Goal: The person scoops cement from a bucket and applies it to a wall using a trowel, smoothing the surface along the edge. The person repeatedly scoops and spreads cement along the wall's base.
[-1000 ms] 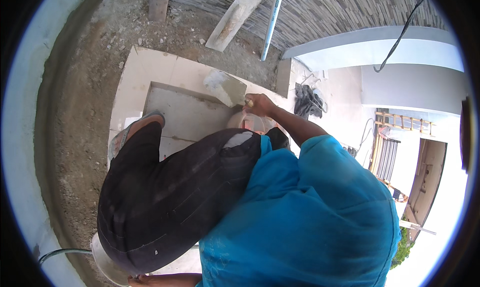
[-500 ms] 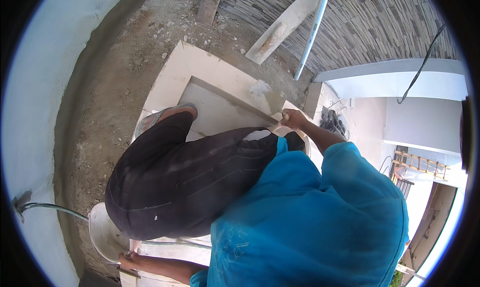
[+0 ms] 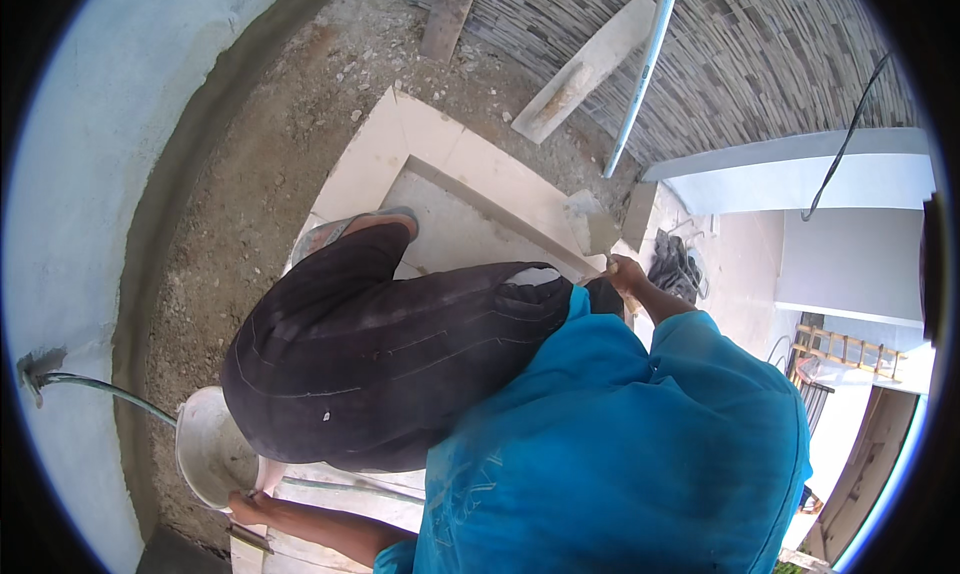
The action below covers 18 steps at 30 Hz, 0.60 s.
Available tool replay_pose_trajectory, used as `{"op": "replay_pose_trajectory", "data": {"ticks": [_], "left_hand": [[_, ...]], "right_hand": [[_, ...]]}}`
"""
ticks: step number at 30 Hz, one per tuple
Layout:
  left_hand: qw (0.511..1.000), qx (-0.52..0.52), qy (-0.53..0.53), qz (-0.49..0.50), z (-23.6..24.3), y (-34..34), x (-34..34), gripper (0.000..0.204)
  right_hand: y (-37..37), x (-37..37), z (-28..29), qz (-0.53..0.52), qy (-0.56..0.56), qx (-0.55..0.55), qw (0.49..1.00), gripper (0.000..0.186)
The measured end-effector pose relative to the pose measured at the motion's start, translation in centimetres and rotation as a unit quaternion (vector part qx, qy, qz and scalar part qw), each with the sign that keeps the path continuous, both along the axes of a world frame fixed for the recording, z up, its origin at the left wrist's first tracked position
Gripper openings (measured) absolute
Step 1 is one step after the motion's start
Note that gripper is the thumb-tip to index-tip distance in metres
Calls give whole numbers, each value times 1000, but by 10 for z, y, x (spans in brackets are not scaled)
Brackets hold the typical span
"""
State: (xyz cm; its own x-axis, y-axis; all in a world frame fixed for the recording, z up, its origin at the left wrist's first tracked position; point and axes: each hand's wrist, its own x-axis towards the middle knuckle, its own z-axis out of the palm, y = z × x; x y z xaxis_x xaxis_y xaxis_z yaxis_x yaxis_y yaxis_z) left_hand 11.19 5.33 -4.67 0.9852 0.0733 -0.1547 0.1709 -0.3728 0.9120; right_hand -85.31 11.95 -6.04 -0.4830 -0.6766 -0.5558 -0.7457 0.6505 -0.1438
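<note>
Short-sleeved bright blue shirt (image 3: pixel 620 444), faded print at bottom centre; dark trousers (image 3: pixel 400 354) with pale stitching; grey sandal (image 3: pixel 325 236) left of centre.

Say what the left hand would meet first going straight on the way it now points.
Probably the whitish, round, seemingly plastic bucket: the left hand appears right at its rim, though depth is hard to judge.
</note>
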Motion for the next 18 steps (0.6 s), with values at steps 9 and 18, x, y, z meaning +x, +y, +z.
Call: {"op": "replay_pose_trajectory", "data": {"ticks": [9, 18], "left_hand": [[997, -3, -72, -16, -30, -20, 30, 44], [989, -122, -36, -76, 30, -18, -38, 62]], "right_hand": [[3, 13, 5, -32, 45, -44, 997, 46], [-7, 6, 22, -135, -35, -87, 986, 51]]}}
